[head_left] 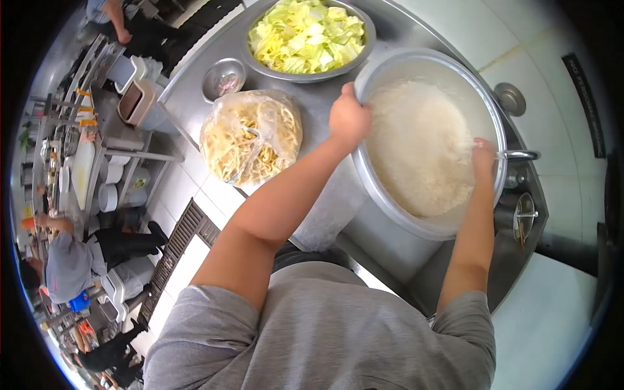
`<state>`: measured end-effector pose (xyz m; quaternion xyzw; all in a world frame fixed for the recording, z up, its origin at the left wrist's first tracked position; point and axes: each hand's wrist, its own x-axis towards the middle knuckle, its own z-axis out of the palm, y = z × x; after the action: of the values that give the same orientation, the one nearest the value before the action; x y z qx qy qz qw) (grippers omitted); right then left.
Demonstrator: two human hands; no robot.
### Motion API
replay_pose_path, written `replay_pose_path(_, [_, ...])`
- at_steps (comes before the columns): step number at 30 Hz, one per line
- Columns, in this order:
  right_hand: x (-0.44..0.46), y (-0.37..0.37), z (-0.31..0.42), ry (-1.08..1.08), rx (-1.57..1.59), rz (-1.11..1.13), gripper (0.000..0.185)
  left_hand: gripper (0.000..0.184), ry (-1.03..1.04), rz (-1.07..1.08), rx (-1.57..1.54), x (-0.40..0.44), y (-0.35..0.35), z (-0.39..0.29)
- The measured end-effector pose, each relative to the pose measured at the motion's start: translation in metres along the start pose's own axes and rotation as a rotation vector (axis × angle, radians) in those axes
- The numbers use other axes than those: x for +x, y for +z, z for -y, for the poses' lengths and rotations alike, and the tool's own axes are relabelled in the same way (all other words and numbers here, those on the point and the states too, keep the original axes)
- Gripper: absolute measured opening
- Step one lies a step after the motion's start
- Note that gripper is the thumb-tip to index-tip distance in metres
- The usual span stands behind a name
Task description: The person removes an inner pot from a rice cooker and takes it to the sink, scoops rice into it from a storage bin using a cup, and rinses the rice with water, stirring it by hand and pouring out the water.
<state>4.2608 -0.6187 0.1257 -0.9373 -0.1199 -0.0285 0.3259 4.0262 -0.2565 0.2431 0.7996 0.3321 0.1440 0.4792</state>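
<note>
A large metal pot [383, 198] sits over the sink, with white grains like rice in cloudy water [419, 143] inside. My left hand [351, 118] is closed on the pot's left rim. Over the right inner side of the pot is my right hand [482, 157], right beside the end of a metal faucet [523, 155]. Its fingers are small and blurred, so whether they grip anything is unclear. Left of the pot lies a clear plastic bag of pale noodle-like strips [252, 136]. Behind it stands a metal bowl of chopped cabbage [309, 36].
A small metal bowl [224, 79] stands behind the bag. A strainer-like metal container [525, 218] is right of the pot. At left, co-workers [71, 260] stand along a counter with containers; a floor drain grate [172, 250] runs between.
</note>
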Motion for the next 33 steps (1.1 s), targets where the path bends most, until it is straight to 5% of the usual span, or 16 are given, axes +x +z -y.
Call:
replay_pose_path(2, [-0.002, 0.019, 0.004, 0.036, -0.691, 0.427, 0.049, 0.051, 0.002, -0.022, 0.04, 0.004, 0.003, 0.008])
replay_pose_path(4, [-0.023, 0.054, 0.018, 0.356, -0.266, 0.747, 0.081, 0.051, 0.014, -0.032, 0.04, 0.005, 0.007, 0.006])
replay_pose_path(7, [-0.058, 0.0, 0.16, 0.454, -0.295, 1.088, 0.077, 0.052, 0.01, 0.011, -0.004, 0.003, 0.004, 0.003])
replay_pose_path(10, [0.004, -0.022, 0.137, 0.711, -0.048, 1.088, 0.058, 0.051, 0.065, -0.02, 0.009, 0.003, 0.004, 0.003])
replay_pose_path(12, [0.072, 0.02, 0.046, 0.016, -0.993, 0.506, 0.04, 0.051, 0.087, 0.004, -0.031, 0.003, 0.004, 0.001])
replay_pose_path(16, [0.149, 0.109, 0.061, -0.282, -0.336, 0.067, 0.022, 0.051, 0.053, 0.025, -0.019, 0.006, 0.004, 0.001])
replay_pose_path(21, [0.021, 0.191, 0.247, -0.493, -0.297, 0.672, 0.022, 0.051, 0.036, 0.015, 0.046, 0.008, 0.003, 0.001])
replay_pose_path(23, [-0.037, 0.139, 0.273, -0.454, -0.473, 1.072, 0.039, 0.05, 0.036, 0.023, 0.034, 0.011, 0.0, -0.009])
replay_pose_path(25, [-0.095, 0.11, 0.246, -0.885, -0.546, 0.774, 0.058, 0.05, 0.009, 0.027, 0.024, 0.011, 0.002, -0.008])
replay_pose_path(28, [-0.116, 0.054, 0.216, -0.916, -0.555, 0.899, 0.073, 0.05, 0.045, 0.018, 0.002, 0.012, 0.004, -0.002])
replay_pose_path(33, [-0.052, 0.062, 0.154, -0.501, -0.55, 0.768, 0.078, 0.049, 0.061, 0.027, -0.021, 0.011, 0.005, 0.001])
